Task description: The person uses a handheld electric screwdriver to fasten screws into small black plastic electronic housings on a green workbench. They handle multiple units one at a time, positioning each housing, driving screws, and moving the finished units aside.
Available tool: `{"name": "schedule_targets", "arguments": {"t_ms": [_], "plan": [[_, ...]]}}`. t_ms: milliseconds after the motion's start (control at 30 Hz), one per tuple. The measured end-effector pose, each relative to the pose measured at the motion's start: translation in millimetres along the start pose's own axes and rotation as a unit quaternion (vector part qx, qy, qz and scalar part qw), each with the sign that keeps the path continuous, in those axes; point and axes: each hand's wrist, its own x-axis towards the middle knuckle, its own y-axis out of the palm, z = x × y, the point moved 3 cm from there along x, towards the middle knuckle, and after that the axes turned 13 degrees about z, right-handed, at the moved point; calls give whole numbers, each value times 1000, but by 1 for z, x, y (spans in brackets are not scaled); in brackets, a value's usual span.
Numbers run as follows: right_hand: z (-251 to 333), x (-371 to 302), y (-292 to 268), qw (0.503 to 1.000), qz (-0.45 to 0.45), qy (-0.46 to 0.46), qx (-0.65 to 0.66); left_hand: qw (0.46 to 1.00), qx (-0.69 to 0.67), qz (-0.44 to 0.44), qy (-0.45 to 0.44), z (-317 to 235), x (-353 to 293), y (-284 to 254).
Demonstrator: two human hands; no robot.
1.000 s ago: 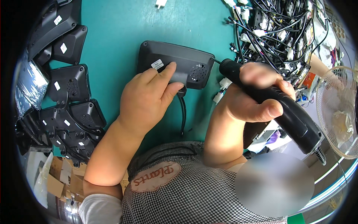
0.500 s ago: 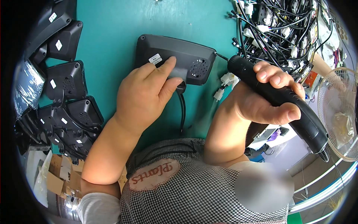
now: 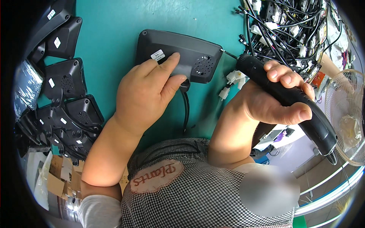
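A black plastic housing point(image 3: 184, 45) with a white label point(image 3: 157, 55) and a speaker-like patch of holes lies on the green table. My left hand point(image 3: 142, 89) grips its near left part, index finger across the back and thumb at the near edge. From that edge a black cable point(image 3: 186, 112) runs toward me. In my right hand point(image 3: 272, 100) is a black electric screwdriver point(image 3: 254, 69), fingers wrapped round its body. Its bit meets the housing's far right corner, where a small screw head seems to show at the tip.
Similar black housings point(image 3: 62, 81) with cables are piled along the left side, beside a clear plastic bag point(image 3: 28, 85). A tangle of black cables with white connectors point(image 3: 283, 32) covers the far right. A white fan point(image 3: 346, 117) stands at the right; cardboard boxes point(image 3: 57, 176) sit lower left.
The housing and both hands appear slightly farther up in the picture. The screwdriver has shifted a little right, its bit still at the same corner. Both grips are unchanged.
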Motion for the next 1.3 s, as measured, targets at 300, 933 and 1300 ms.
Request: {"name": "schedule_targets", "arguments": {"t_ms": [300, 933, 1300], "plan": [[0, -1, 1, 1000, 15, 9, -16, 1000, -2, -2, 2, -1, 1, 0], [-10, -4, 19, 996, 22, 16, -81, 1000, 6, -1, 2, -3, 3, -2], [26, 35, 38, 978, 28, 97, 185, 625, -760, 57, -167, 20, -7, -26]]}}
